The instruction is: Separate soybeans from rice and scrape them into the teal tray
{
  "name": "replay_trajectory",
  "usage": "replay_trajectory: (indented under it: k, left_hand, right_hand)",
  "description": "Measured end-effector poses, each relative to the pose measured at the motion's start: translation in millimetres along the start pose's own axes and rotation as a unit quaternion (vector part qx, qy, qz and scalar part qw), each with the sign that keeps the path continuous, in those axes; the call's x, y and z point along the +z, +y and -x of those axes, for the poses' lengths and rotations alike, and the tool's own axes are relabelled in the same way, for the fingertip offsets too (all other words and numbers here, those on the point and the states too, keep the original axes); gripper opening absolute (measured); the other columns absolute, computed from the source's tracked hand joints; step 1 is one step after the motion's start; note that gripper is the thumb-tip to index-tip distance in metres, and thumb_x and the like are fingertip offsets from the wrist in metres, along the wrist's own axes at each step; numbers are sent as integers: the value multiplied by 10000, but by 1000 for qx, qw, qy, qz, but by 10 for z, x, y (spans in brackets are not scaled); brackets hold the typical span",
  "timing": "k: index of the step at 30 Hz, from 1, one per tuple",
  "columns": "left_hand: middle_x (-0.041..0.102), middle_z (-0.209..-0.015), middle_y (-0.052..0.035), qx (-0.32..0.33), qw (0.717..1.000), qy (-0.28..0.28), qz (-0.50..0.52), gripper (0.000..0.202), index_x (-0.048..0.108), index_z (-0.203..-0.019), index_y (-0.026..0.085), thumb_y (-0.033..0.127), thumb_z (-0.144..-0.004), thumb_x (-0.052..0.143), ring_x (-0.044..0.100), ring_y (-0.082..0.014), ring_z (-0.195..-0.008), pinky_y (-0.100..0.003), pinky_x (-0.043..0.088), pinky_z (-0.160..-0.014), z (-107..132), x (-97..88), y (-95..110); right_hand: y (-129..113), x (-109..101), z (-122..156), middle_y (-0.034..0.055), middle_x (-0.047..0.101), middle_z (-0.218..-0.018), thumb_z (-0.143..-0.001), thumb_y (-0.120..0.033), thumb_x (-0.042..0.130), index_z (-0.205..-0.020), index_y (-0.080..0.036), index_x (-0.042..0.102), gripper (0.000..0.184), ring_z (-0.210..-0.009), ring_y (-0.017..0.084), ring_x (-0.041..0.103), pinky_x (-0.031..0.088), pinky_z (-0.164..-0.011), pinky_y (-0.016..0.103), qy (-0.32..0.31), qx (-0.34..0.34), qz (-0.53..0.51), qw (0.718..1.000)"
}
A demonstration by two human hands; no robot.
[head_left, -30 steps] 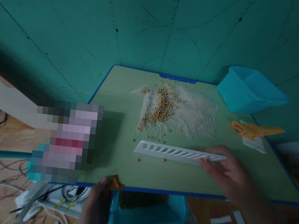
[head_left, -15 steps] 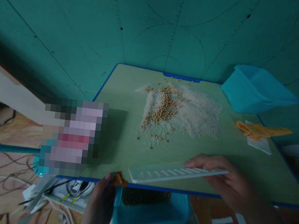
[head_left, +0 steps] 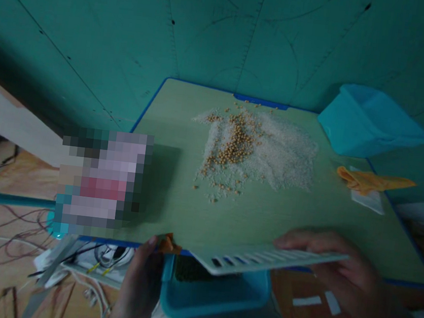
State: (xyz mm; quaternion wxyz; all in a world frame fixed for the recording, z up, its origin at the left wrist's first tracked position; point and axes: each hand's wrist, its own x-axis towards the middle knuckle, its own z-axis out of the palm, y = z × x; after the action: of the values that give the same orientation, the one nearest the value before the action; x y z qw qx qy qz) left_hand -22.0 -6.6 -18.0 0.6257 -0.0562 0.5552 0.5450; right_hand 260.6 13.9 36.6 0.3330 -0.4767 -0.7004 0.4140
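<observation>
My right hand (head_left: 333,257) is closed on the right end of a thin white slotted plate (head_left: 246,262), thumb and fingers on opposite faces. The plate slants across the table's front edge, its left end over a blue plastic bin (head_left: 214,307). Dark green grains (head_left: 199,271) lie inside the bin, partly hidden by the plate. My left hand (head_left: 140,278) rests against the bin's left side, thumb up by the table edge beside a small orange scrap (head_left: 169,243); its other fingers are hidden. Tan round beans (head_left: 236,144) and white grains (head_left: 285,152) are spread on the table.
The pale green table (head_left: 176,206) has a blue rim and meets a green wall. A turquoise bin (head_left: 369,123) stands at the back right, near an orange cloth (head_left: 370,182). A pixelated object (head_left: 106,177) is at the left. Cables (head_left: 7,238) lie on the floor.
My right hand has brought the slotted plate towards me and a little right, from over the table to across its front edge. My left hand stays beside the bin.
</observation>
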Motion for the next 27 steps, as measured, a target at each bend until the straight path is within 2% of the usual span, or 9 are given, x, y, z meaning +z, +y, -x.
replay_trajectory:
  k: [4, 8, 14, 17, 20, 23, 27]
  left_hand:
    - [723, -579, 6, -25, 999, -36, -8, 180, 659, -676, 218, 292, -536, 744, 617, -177, -404, -255, 500, -405, -17, -46, -2]
    - [747, -678, -20, -32, 999, -34, -13, 174, 655, -694, 213, 312, -567, 719, 686, -244, -621, -306, 542, -544, -26, -60, -9]
    - [753, -745, -35, -48, 998, -38, -20, 173, 650, -686, 199, 308, -566, 712, 690, -254, -650, -328, 548, -582, -29, -58, 11]
    - [749, -699, -36, -48, 998, -41, -20, 159, 643, -660, 202, 297, -556, 716, 690, -268, -650, -337, 548, -564, -28, -58, 17]
    - [754, -728, -47, -42, 998, -47, -15, 188, 651, -704, 199, 300, -556, 711, 692, -279, -669, -357, 548, -578, -16, -34, 9]
    - [753, -707, -43, -30, 999, -37, 3, 221, 655, -784, 197, 306, -594, 685, 693, -284, -699, -370, 546, -616, 1, -8, -1]
    - [759, -773, -38, -41, 998, -49, 1, 216, 655, -799, 198, 299, -610, 683, 694, -280, -717, -370, 544, -643, -3, -31, 6]
  right_hand:
    - [55, 7, 39, -25, 681, -816, -783, -198, 580, -888, -303, 577, 148, -790, 164, 663, 551, -693, 257, 125, 80, -2, 989]
    - [27, 50, 47, -18, 688, -800, -762, -217, 614, -859, -285, 585, 123, -772, 173, 667, 559, -680, 260, 125, 144, -75, 979]
    - [-87, 205, 90, 4, 701, -841, -769, -259, 610, -895, -284, 593, 130, -744, 178, 664, 554, -635, 262, 161, 214, -153, 951]
    - [-26, 165, 44, 15, 701, -868, -766, -277, 614, -859, -272, 587, 97, -760, 184, 662, 551, -649, 280, 161, 203, -155, 953]
    - [128, 46, -111, 23, 702, -900, -752, -311, 630, -889, -265, 573, 155, -858, 214, 652, 546, -703, 336, 170, 150, -148, 963]
    - [260, -46, -306, 9, 699, -901, -739, -323, 646, -920, -265, 559, 209, -844, 210, 655, 541, -707, 340, 188, 95, -129, 969]
    - [294, -62, -456, -13, 693, -862, -728, -292, 663, -899, -278, 548, 207, -770, 184, 660, 542, -665, 302, 188, 64, -118, 973]
